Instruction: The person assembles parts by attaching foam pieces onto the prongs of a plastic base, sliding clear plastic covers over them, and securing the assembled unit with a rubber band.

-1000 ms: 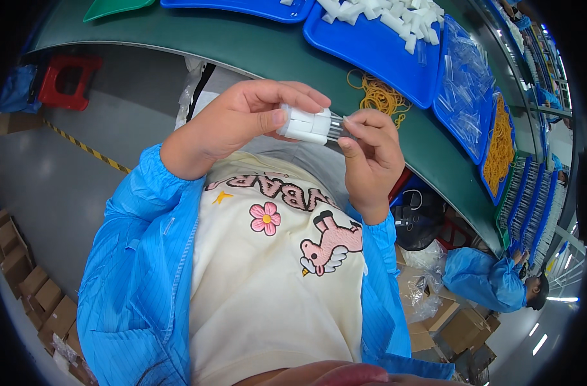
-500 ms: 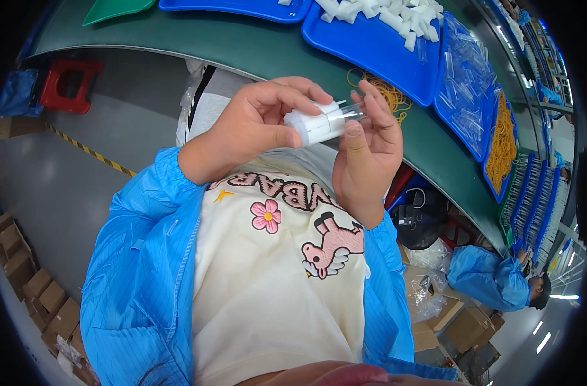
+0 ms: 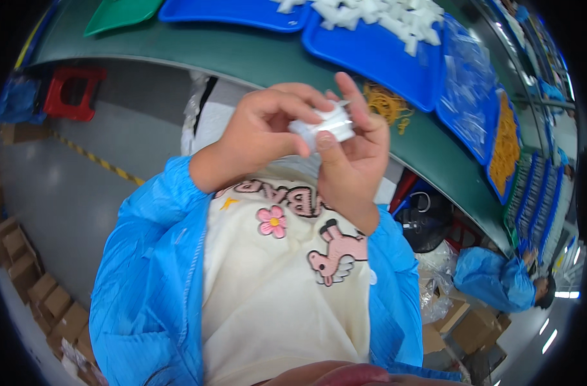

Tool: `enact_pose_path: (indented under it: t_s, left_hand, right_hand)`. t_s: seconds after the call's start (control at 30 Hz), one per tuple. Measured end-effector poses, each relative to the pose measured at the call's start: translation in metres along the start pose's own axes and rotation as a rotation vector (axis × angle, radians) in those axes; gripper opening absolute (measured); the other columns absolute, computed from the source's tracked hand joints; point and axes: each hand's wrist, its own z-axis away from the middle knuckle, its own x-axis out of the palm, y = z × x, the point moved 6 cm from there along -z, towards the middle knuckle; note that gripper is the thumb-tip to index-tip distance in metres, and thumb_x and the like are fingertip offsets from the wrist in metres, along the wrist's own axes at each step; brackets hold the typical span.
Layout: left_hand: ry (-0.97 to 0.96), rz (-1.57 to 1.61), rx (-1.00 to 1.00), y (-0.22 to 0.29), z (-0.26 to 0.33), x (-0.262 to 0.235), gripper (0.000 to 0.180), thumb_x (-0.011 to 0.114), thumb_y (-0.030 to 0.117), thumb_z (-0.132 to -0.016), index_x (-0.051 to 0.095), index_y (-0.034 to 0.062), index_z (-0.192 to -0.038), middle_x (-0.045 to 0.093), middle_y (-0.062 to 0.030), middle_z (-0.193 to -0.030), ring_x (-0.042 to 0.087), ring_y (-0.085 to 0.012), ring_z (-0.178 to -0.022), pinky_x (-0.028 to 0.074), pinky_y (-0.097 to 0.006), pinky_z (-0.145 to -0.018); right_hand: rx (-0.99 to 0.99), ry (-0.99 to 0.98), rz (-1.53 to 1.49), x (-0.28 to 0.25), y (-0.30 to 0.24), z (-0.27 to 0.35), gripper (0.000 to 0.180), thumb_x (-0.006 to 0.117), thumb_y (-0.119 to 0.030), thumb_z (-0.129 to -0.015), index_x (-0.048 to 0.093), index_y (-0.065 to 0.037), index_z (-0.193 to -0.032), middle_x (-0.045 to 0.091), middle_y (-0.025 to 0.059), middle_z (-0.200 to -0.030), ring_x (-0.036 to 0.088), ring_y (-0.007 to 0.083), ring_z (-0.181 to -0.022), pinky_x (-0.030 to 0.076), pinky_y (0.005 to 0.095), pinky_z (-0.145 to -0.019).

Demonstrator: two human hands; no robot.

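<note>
White bundle [image 3: 337,122], in the head view, sits in mid-air between both hands, in front of the person's shirt [image 3: 274,309] and near the edge of the tabletop [image 3: 268,64]. The left hand [image 3: 262,122] has its fingers curled over one end, thumb below, with a firm-looking hold. The right hand [image 3: 354,154] lays its thumb against the near side while its other fingers stand partly spread, one pointing up; whether they grip the far side is hidden. The likeliest trouble is slipping: the pieces look smooth, and uneven pressure from the right thumb could push one out of line or let the bundle spread. If the left fingers loosened, it could fall into the lap. Blur hides whether anything binds it. On the green tabletop, a blue tray [image 3: 377,61] carries white pieces [image 3: 387,19], with loose yellow bands [image 3: 387,106] just beside it; a jumbled heap like that could tangle. Further right are clear pieces [image 3: 467,80] and more bands [image 3: 502,154] in trays. Around the room are a red stool [image 3: 75,96] on the grey floor [image 3: 120,225], boxes [image 3: 52,299] at lower left, and a co-worker [image 3: 493,280] in blue at far right.
</note>
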Motion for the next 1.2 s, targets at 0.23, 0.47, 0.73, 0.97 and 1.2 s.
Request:
enact_pose_path:
  t_s: [0.23,0.47,0.73,0.97,1.2]
  left_hand:
    - [0.176,0.178,-0.070,0.016,-0.002,-0.011,0.059,0.076,0.006,-0.078,0.050,0.0030,-0.131,0.054,-0.0144,-0.133,0.055,-0.0256,-0.121,0.051,-0.036,-0.097]
    - [0.371,0.384,-0.147,0.017,0.000,-0.063,0.056,0.062,0.008,-0.092,0.039,0.0030,-0.142,0.054,-0.0183,-0.133,0.064,-0.0241,-0.108,0.057,-0.032,-0.087]
    - [0.262,0.365,-0.146,0.015,0.010,-0.057,0.045,0.058,0.016,-0.097,0.045,0.0034,-0.138,0.056,-0.0195,-0.131,0.068,-0.0256,-0.099,0.060,-0.031,-0.080]
    - [0.178,0.269,-0.128,0.017,0.000,-0.035,0.031,0.064,0.013,-0.093,0.059,0.0087,-0.123,0.046,-0.0187,-0.142,0.063,-0.0259,-0.108,0.059,-0.031,-0.079]
    - [0.058,0.128,-0.130,0.016,-0.002,-0.022,0.029,0.071,0.015,-0.088,0.063,0.0074,-0.114,0.053,-0.0139,-0.131,0.062,-0.0252,-0.110,0.060,-0.031,-0.077]
  right_hand:
    - [-0.129,-0.007,0.343,-0.039,-0.044,-0.046,0.033,0.065,-0.003,-0.089,0.057,-0.002,-0.121,0.041,0.0190,-0.145,0.051,0.0196,-0.121,0.044,0.0320,-0.095]
    - [-0.335,0.190,1.499,-0.170,-0.121,-0.144,0.031,0.071,-0.014,-0.082,0.066,-0.003,-0.111,0.068,0.0151,-0.110,0.063,0.0289,-0.103,0.050,0.0368,-0.083]
    - [-0.219,0.116,1.710,-0.176,-0.098,-0.163,0.028,0.073,-0.014,-0.079,0.068,-0.003,-0.104,0.070,0.0155,-0.094,0.066,0.0329,-0.085,0.052,0.0391,-0.075]
    - [-0.045,0.151,1.011,-0.126,-0.096,-0.122,0.018,0.061,-0.003,-0.090,0.067,0.002,-0.107,0.066,0.0092,-0.097,0.060,0.0120,-0.076,0.049,0.0261,-0.063]
    - [0.103,0.041,0.256,-0.063,-0.060,-0.055,0.025,0.064,0.004,-0.088,0.060,0.006,-0.113,0.065,0.0173,-0.108,0.065,0.0158,-0.082,0.052,0.0225,-0.060]
